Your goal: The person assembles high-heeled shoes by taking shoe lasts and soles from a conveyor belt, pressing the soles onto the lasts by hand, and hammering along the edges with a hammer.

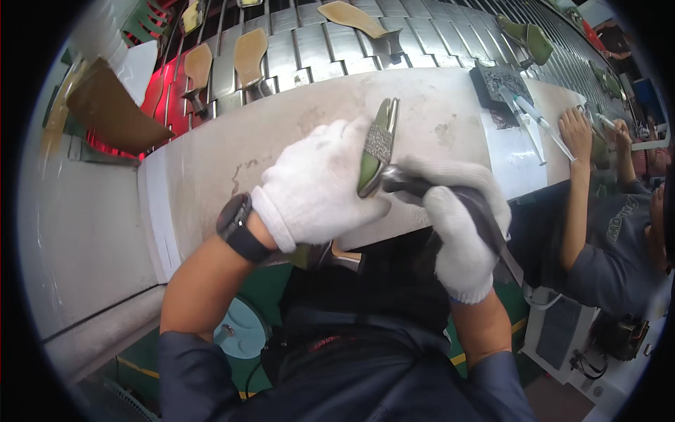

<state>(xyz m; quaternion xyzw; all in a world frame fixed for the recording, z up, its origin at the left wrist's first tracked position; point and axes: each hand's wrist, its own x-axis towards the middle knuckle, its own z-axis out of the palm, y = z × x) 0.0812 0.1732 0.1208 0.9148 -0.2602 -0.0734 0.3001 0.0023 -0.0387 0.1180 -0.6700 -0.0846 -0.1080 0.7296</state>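
My left hand (320,183), in a white glove, grips a green shoe last (367,169) with a glittery grey strap across it, held on its side over the worktable. My right hand (464,225), gloved in white too, is closed round the dark handle of a hammer (485,218). The hammer's metal head is right beside the edge of the last; I cannot tell whether they touch. The palm side of my left hand and part of the last are hidden. Below my left wrist, part of another last with a tan insole (348,254) shows at the table's near edge.
Beyond the pale worktable (295,116) runs a metal slat conveyor (299,42), carrying several lasts with tan insoles (251,56). A dark block (503,88) and a syringe-like tube (538,116) lie at right. A co-worker's hand (576,133) rests there. A brown board (116,109) stands far left.
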